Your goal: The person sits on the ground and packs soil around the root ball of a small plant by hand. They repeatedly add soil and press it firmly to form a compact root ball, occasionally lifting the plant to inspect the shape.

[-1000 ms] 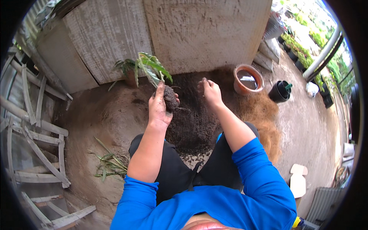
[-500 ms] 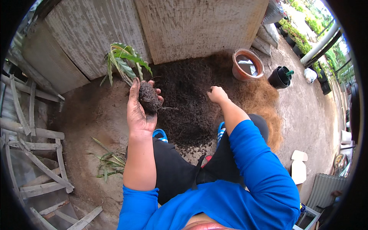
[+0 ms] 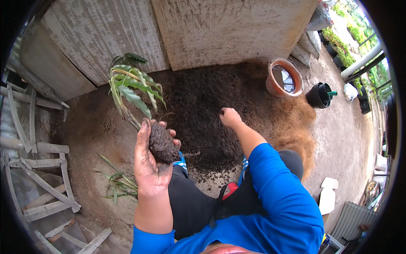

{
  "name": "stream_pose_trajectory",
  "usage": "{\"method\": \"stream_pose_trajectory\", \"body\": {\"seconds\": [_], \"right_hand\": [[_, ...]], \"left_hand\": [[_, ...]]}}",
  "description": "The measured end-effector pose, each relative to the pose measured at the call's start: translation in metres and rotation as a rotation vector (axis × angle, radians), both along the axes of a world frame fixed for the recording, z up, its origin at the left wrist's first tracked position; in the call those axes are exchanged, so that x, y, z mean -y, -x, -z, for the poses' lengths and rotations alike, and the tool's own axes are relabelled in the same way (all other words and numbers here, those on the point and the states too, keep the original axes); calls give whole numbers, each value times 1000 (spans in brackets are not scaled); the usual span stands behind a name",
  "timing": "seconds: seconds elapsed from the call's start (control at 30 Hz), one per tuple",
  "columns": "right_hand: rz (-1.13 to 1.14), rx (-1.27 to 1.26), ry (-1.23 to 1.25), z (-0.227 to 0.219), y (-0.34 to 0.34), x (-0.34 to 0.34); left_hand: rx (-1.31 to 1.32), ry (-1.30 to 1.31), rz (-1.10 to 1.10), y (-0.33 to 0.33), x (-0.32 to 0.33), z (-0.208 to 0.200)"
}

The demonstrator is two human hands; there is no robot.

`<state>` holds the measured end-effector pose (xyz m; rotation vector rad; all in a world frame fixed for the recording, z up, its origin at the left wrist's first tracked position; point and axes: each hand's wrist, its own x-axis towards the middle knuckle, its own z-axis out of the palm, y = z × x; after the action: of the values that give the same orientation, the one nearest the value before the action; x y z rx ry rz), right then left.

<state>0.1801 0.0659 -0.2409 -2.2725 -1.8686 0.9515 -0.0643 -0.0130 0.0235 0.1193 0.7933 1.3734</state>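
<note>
A leafy plant (image 3: 134, 90) with long green leaves, some yellowish, leans up and left out of my left hand (image 3: 149, 171). That hand is soil-stained, its palm turned up and its fingers wrapped round the dark root ball (image 3: 163, 143). A thin root trails from the ball to the right. Over the heap of dark soil (image 3: 198, 95) is my right hand (image 3: 231, 117), fingers curled closed. What it holds, if anything, is hidden.
Right of the soil lie brown fibre (image 3: 292, 127), a clay-coloured pot (image 3: 273, 86) with dark liquid and a black pot (image 3: 317, 96). Cut leaves (image 3: 120, 182) lie near my left forearm. Wooden frames (image 3: 46, 156) stand at the left; boards (image 3: 232, 34) close off the back.
My left hand has come nearer to me with the plant, and the root ball is lower. The right hand has shifted a little left and nearer, still closed. The view has tilted slightly.
</note>
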Motion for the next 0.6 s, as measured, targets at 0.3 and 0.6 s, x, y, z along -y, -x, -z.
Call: {"method": "stream_pose_trajectory", "body": {"seconds": [0.3, 0.6], "right_hand": [[-268, -48, -136, 58, 66, -27], [-442, 261, -77, 99, 83, -19]], "left_hand": [[-49, 70, -14, 0, -3, 0], [-35, 101, 35, 0, -10, 7]]}}
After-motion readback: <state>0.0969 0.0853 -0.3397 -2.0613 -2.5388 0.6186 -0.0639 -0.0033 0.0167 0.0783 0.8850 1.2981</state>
